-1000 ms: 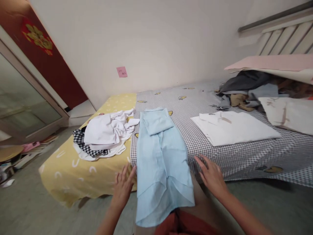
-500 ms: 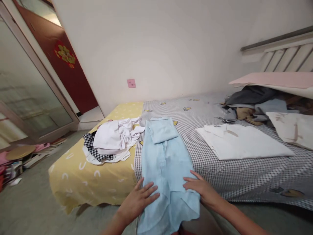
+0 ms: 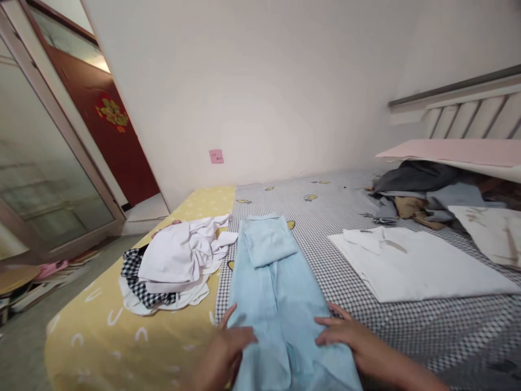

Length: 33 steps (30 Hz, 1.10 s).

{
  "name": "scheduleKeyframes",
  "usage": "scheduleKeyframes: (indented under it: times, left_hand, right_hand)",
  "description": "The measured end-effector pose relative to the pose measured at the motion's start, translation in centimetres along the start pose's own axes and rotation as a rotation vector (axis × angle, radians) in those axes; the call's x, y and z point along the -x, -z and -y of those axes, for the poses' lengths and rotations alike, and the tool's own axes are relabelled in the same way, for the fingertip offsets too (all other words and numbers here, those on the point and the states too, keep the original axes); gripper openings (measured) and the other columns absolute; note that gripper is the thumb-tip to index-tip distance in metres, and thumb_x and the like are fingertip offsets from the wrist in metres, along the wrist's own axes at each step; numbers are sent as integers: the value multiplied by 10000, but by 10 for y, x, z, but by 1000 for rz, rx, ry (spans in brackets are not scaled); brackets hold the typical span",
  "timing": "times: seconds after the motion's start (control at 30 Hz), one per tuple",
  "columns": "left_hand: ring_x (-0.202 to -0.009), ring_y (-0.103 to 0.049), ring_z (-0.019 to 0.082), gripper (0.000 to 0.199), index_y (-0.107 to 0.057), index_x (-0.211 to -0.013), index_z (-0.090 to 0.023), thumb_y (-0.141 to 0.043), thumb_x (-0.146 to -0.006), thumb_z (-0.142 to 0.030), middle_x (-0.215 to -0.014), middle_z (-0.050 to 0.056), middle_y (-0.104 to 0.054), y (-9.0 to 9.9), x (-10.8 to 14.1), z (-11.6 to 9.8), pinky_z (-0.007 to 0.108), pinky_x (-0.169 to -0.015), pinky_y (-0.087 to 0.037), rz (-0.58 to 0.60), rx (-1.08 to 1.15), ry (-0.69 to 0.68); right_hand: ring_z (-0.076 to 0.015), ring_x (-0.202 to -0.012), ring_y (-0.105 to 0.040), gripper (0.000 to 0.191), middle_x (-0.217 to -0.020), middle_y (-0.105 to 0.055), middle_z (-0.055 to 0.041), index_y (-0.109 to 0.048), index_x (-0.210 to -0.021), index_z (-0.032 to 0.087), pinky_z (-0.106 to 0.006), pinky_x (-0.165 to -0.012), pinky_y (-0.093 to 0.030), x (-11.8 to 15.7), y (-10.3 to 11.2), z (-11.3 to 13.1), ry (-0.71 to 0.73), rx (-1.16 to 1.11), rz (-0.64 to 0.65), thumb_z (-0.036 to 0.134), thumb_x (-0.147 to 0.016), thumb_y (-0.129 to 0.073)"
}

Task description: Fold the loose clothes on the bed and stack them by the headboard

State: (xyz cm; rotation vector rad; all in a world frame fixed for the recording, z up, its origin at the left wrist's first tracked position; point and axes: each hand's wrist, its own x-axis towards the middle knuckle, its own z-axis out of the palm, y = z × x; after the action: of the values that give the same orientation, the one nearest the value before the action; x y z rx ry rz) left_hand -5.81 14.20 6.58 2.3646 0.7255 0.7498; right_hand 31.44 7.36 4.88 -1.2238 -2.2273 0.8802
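A light blue shirt lies lengthwise on the bed, its sides folded inward and a flap laid across its far end. Its near end runs out of view at the bottom. My left hand is at the shirt's left edge with fingers bent around the cloth, partly blurred. On the right edge rests my right hand, fingers spread and slightly bent over the fabric. To the left is a loose heap of white clothes with a black-and-white checked cloth under it. A folded white shirt lies to the right.
The bed has a yellow sheet at left and a grey checked sheet beside it. Dark and brown clothes are piled at the far right beneath a pink board. A wall stands behind the bed.
The view has shifted closer to the bed. My left hand has gone from lying flat on the shirt to bent fingers at its edge. My right hand stays at the right edge.
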Motion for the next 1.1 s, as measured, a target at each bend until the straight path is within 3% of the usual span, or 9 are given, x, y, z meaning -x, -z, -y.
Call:
scheduleKeyframes:
  times: [0.1, 0.17, 0.27, 0.43, 0.53, 0.63, 0.73, 0.97, 1.1]
  left_hand:
    - [-955, -718, 256, 70, -712, -830, -179, -674, -802, -232, -867, 35, -784, 10, -48, 14, 474, -1107, -441, -231, 611, 596]
    - [-894, -727, 278, 185, -685, -875, -155, -653, -826, -330, -841, 81, -774, 11, -76, 28, 473, -934, -560, -294, 762, 762]
    - [-859, -742, 265, 279, -647, -963, -168, -684, -821, -405, -875, 110, -774, 6, -97, 47, 433, -836, -599, -330, 871, 884]
    - [-988, -733, 290, 563, -623, -1160, -175, -754, -758, -547, -1080, 143, -763, 5, -88, 57, 433, -886, -596, -274, 1066, 950]
    - [-1018, -726, 317, 710, -616, -1212, -153, -747, -719, -647, -1103, 172, -754, 10, -80, 59, 451, -899, -592, -223, 1156, 971]
    - [-1000, -732, 288, 797, -540, -1318, -214, -876, -644, -474, -1106, 120, -761, 11, -76, 63, 433, -899, -588, -267, 1175, 961]
    - [-913, -747, 283, 879, -488, -1357, -224, -913, -591, -299, -1008, 85, -777, 9, -76, 71, 455, -857, -597, -295, 1150, 990]
    - [-759, -747, 241, 718, -494, -1321, -255, -837, -692, -293, -904, 36, -781, 14, -90, 85, 462, -822, -607, -334, 1093, 1061]
    - [-776, -751, 258, 565, -573, -1206, -209, -796, -691, -281, -904, 70, -783, 16, -99, 87, 451, -848, -598, -312, 1065, 1014]
  right_hand:
    - [-315, -1061, -691, 252, -1003, -784, -62, -778, -884, 214, -514, -1047, -465, -35, 29, 5, -248, -479, -12, 412, -863, -624]
    - [-306, -1032, -697, 341, -1008, -781, -81, -759, -936, 188, -483, -1020, -489, -59, 36, -3, -366, -753, -128, 490, -787, -701]
    - [-309, -1079, -687, 634, -1106, -758, -131, -695, -1107, 169, -472, -1036, -481, -80, 31, -25, -482, -969, -277, 539, -614, -846]
    - [-305, -1070, -698, 727, -1167, -736, -168, -630, -1202, 183, -471, -987, -523, -81, 20, -45, -561, -1109, -361, 611, -646, -820]
    - [-322, -1027, -711, 691, -1120, -755, -159, -663, -1122, 173, -473, -953, -540, -84, 20, -42, -509, -1039, -486, 506, -560, -886]
    - [-310, -1055, -703, 620, -1100, -768, -116, -684, -1084, 186, -434, -974, -527, -95, 22, -42, -463, -977, -586, 460, -564, -881]
    - [-301, -1039, -710, 612, -1081, -774, -104, -675, -1129, 202, -435, -952, -539, -105, 27, -51, -453, -897, -566, 546, -642, -812]
    - [-322, -952, -732, 576, -1035, -781, -109, -669, -1100, 187, -469, -870, -578, -117, 32, -67, -474, -706, -509, 486, -625, -795]
    - [-305, -945, -732, 509, -1017, -781, -108, -666, -1130, 175, -451, -852, -578, -121, 28, -66, -445, -585, -517, 512, -752, -624]
